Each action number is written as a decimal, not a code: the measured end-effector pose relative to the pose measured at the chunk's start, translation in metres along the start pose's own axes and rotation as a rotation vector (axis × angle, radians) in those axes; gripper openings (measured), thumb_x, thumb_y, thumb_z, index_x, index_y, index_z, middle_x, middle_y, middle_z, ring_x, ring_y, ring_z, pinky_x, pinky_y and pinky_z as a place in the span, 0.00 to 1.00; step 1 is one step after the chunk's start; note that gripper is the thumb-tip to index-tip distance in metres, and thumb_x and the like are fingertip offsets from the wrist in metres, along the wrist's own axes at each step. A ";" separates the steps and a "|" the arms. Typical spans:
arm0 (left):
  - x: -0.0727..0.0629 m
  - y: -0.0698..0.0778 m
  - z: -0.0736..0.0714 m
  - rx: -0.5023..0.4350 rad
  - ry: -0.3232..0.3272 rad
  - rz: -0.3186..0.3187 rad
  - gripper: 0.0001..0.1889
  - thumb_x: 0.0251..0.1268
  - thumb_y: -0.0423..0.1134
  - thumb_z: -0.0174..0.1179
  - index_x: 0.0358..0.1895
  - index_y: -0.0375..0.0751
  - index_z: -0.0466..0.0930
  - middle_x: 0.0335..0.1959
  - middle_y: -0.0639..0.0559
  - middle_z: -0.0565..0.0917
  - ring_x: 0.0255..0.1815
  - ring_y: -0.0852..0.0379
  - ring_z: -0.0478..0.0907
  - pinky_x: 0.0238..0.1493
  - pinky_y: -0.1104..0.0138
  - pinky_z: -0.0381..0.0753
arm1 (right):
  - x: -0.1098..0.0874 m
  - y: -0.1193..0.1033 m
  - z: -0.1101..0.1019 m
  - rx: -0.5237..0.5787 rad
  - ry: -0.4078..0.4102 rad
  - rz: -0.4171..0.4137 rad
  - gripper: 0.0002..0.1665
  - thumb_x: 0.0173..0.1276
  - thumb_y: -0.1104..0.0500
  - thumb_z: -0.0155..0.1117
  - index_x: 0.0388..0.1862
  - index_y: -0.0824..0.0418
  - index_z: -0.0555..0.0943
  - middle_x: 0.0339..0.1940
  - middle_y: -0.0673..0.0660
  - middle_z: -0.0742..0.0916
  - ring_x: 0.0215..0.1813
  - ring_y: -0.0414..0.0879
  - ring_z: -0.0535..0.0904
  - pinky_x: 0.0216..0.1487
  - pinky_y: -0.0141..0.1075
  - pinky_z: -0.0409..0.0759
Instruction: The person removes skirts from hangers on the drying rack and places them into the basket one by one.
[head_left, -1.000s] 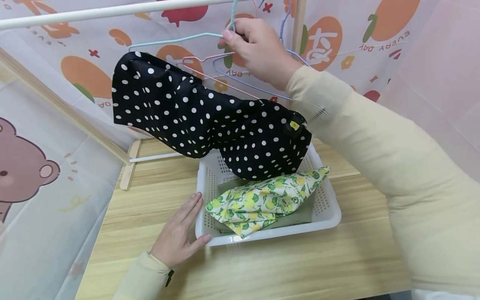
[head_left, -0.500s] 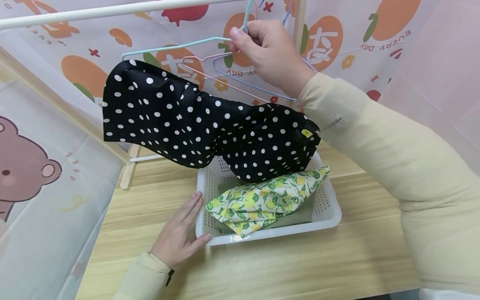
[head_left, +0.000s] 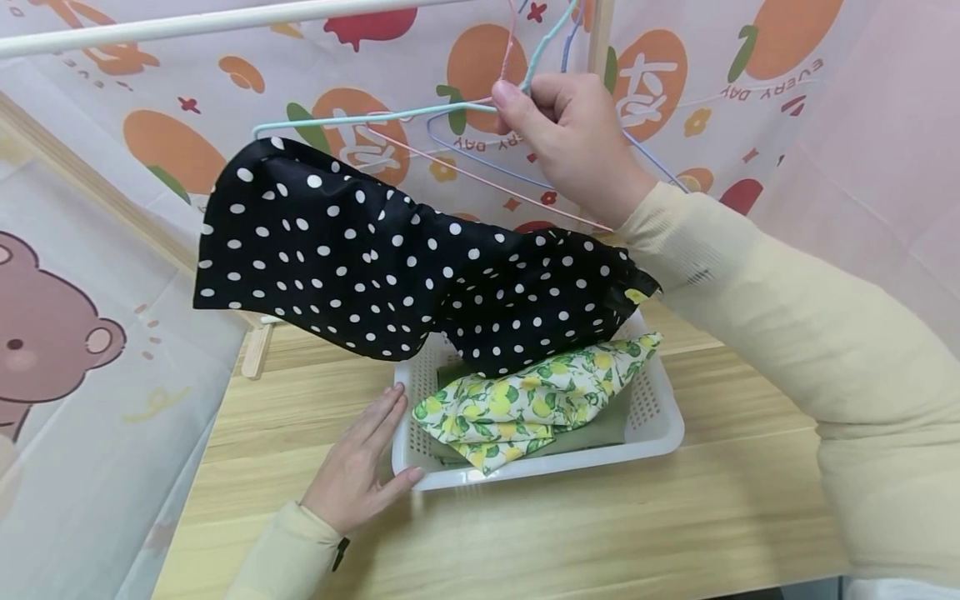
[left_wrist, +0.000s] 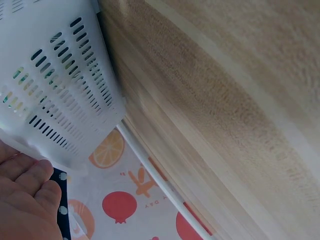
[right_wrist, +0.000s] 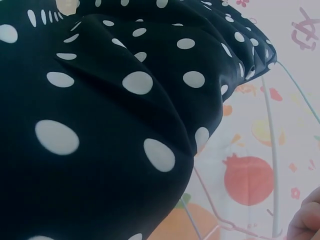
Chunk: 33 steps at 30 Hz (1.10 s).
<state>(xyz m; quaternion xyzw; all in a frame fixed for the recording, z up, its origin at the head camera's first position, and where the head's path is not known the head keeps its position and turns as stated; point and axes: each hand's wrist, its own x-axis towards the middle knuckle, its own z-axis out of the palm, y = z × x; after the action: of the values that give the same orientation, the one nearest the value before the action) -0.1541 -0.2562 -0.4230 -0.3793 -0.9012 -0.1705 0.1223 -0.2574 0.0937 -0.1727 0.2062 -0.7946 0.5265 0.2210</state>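
Note:
My right hand [head_left: 581, 142] pinches a mint-green hanger [head_left: 397, 113] near the base of its hook. From this hanger droops a black cloth with white polka dots [head_left: 360, 258], its right end near my right sleeve and a small yellow tag on it. In the right wrist view the dotted cloth [right_wrist: 115, 110] fills most of the picture. Low on the left, my left hand [head_left: 360, 471] rests with extended fingers on the left rim of a white plastic basket [head_left: 540, 467]. Inside the basket lies a lemon-print cloth [head_left: 525, 400] over a grey-green one [head_left: 592, 429].
A white rail [head_left: 225, 23] crosses the top, part of a wooden-framed rack. A pink hanger [head_left: 480, 173] and a blue hanger [head_left: 483, 158] hang behind the dotted cloth. Printed curtains [head_left: 847, 167] surround the wooden table [head_left: 750, 500].
My right hand has come down and to the right with the mint-green hanger, and the dotted cloth has lowered with it. My left hand stays on the basket rim.

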 end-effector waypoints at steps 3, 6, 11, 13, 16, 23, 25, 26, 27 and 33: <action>0.001 0.001 0.000 0.002 -0.003 -0.002 0.47 0.58 0.62 0.59 0.71 0.30 0.58 0.74 0.40 0.56 0.73 0.40 0.56 0.75 0.62 0.46 | -0.001 0.003 -0.003 0.052 0.021 -0.013 0.18 0.75 0.55 0.54 0.30 0.65 0.82 0.19 0.53 0.74 0.26 0.45 0.63 0.26 0.33 0.57; 0.001 0.001 -0.001 0.005 -0.006 -0.004 0.47 0.58 0.62 0.59 0.71 0.30 0.58 0.75 0.40 0.56 0.73 0.41 0.56 0.74 0.59 0.49 | -0.003 0.005 -0.006 0.080 0.039 -0.025 0.18 0.74 0.56 0.55 0.28 0.65 0.82 0.17 0.52 0.74 0.24 0.45 0.63 0.25 0.33 0.57; 0.002 0.000 -0.002 0.032 -0.013 0.002 0.48 0.58 0.64 0.59 0.72 0.32 0.58 0.74 0.40 0.57 0.73 0.42 0.57 0.70 0.51 0.59 | -0.010 0.008 -0.014 0.098 0.073 -0.034 0.16 0.73 0.58 0.56 0.27 0.64 0.82 0.14 0.51 0.71 0.20 0.44 0.59 0.24 0.32 0.55; 0.003 0.000 -0.004 0.043 -0.020 0.000 0.48 0.58 0.65 0.58 0.72 0.32 0.58 0.75 0.41 0.57 0.73 0.43 0.56 0.69 0.50 0.60 | -0.012 0.009 -0.016 0.128 0.086 -0.028 0.16 0.73 0.59 0.56 0.27 0.65 0.83 0.16 0.51 0.77 0.21 0.43 0.59 0.26 0.31 0.57; 0.003 0.000 -0.005 0.053 -0.029 -0.004 0.49 0.56 0.64 0.60 0.72 0.33 0.57 0.75 0.41 0.56 0.73 0.43 0.57 0.69 0.51 0.61 | -0.014 0.010 -0.019 0.164 0.099 -0.026 0.15 0.73 0.60 0.55 0.30 0.65 0.85 0.23 0.51 0.84 0.20 0.41 0.58 0.28 0.31 0.58; 0.001 0.002 -0.010 0.066 -0.047 -0.011 0.49 0.54 0.63 0.62 0.72 0.32 0.58 0.74 0.41 0.57 0.72 0.42 0.58 0.66 0.48 0.63 | -0.020 0.018 -0.020 0.147 0.107 -0.054 0.14 0.73 0.61 0.55 0.35 0.67 0.86 0.17 0.53 0.82 0.17 0.43 0.58 0.20 0.32 0.52; 0.002 0.002 -0.013 0.062 -0.047 -0.008 0.49 0.54 0.64 0.63 0.71 0.31 0.60 0.74 0.40 0.58 0.71 0.41 0.60 0.65 0.47 0.65 | -0.022 0.021 -0.019 0.148 0.107 -0.074 0.15 0.73 0.61 0.55 0.34 0.67 0.86 0.16 0.54 0.81 0.17 0.44 0.59 0.20 0.33 0.52; 0.003 0.002 -0.014 0.055 -0.048 -0.006 0.49 0.54 0.63 0.63 0.70 0.31 0.61 0.74 0.40 0.59 0.71 0.41 0.60 0.65 0.47 0.66 | -0.023 0.023 -0.019 0.149 0.105 -0.087 0.15 0.73 0.61 0.55 0.34 0.67 0.86 0.14 0.55 0.78 0.16 0.44 0.58 0.19 0.33 0.52; 0.003 0.002 -0.016 0.047 -0.048 -0.004 0.48 0.54 0.63 0.64 0.70 0.30 0.62 0.73 0.40 0.60 0.70 0.40 0.61 0.64 0.47 0.66 | -0.024 0.024 -0.018 0.155 0.101 -0.099 0.15 0.73 0.61 0.55 0.34 0.67 0.86 0.13 0.56 0.76 0.16 0.45 0.58 0.19 0.33 0.52; 0.010 -0.001 -0.030 0.010 -0.028 -0.016 0.44 0.51 0.55 0.69 0.66 0.29 0.67 0.70 0.40 0.65 0.67 0.40 0.66 0.63 0.48 0.68 | -0.027 0.030 -0.017 0.188 0.103 -0.107 0.16 0.73 0.60 0.55 0.34 0.68 0.86 0.10 0.54 0.71 0.15 0.45 0.58 0.17 0.33 0.52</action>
<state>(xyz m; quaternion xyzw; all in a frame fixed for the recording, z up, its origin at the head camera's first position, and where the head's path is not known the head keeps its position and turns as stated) -0.1590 -0.2621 -0.3922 -0.3738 -0.9067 -0.1617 0.1099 -0.2501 0.1233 -0.2047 0.2409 -0.7172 0.5960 0.2691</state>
